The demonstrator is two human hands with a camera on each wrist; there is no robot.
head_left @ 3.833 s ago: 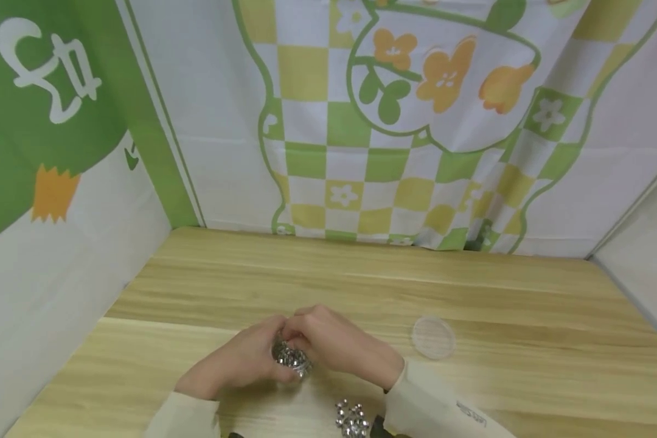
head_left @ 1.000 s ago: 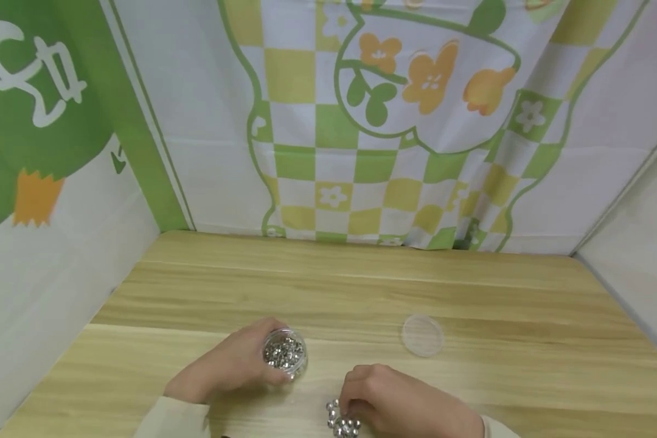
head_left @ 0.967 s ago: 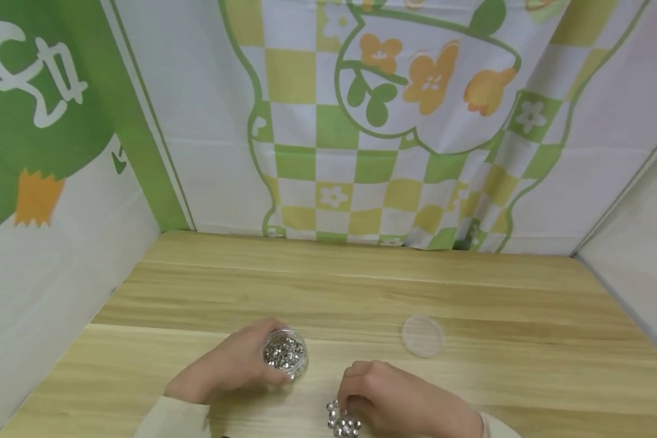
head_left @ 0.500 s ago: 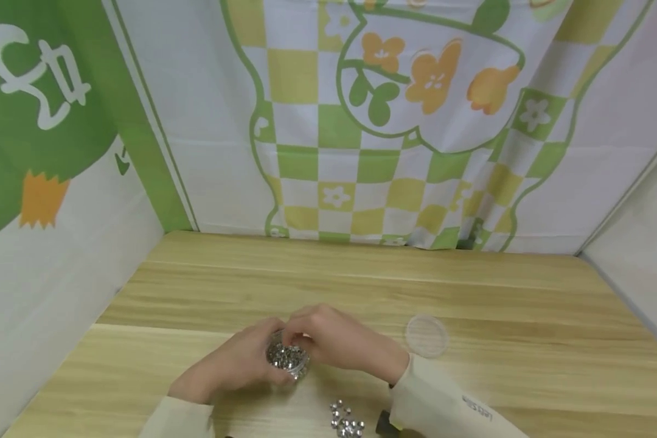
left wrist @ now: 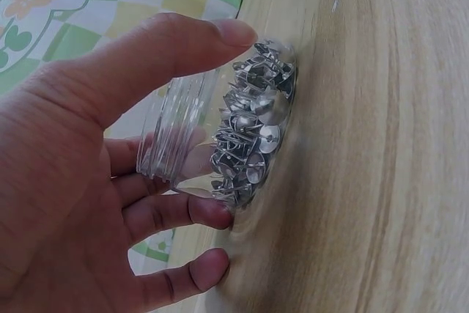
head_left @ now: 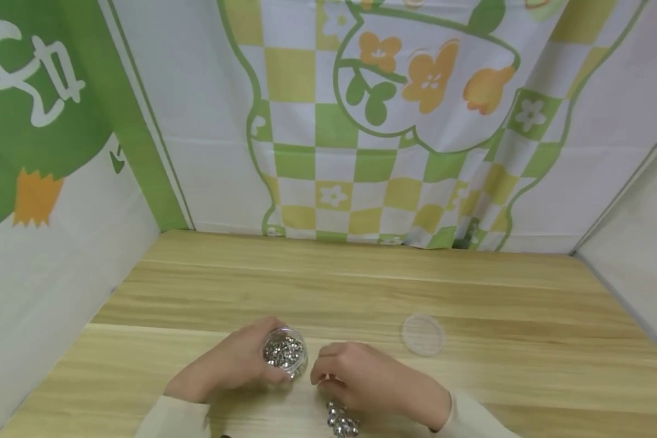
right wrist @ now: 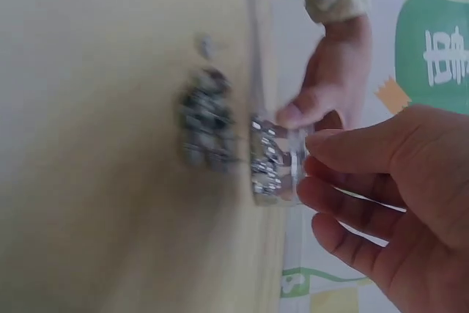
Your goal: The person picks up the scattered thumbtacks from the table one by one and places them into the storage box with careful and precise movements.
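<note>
Jar (left wrist: 167,131), clear round plastic w/ silver metal thumbtacks (left wrist: 253,126), stands on or just over pale wood-grain counter (head_left: 252,283); L hand (head_left: 241,360) has fingers curled round it. R hand (head_left: 364,378), fingers part-bent, right of jar; hold unclear. Loose silver tack pile (head_left: 342,421) near-right of jar. Step: prob. shifting tacks betw. jar & pile; next needs precise pinch/release.

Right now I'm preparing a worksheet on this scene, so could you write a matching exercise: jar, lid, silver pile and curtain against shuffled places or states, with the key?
1. Jar
2. Lid
3. Silver pile
4. Curtain

A. Hanging behind the table
B. Held by the left hand
C. Heaped loose on the table
D. Clear, lying flat on the table

Pairs: 1-B, 2-D, 3-C, 4-A.
</note>
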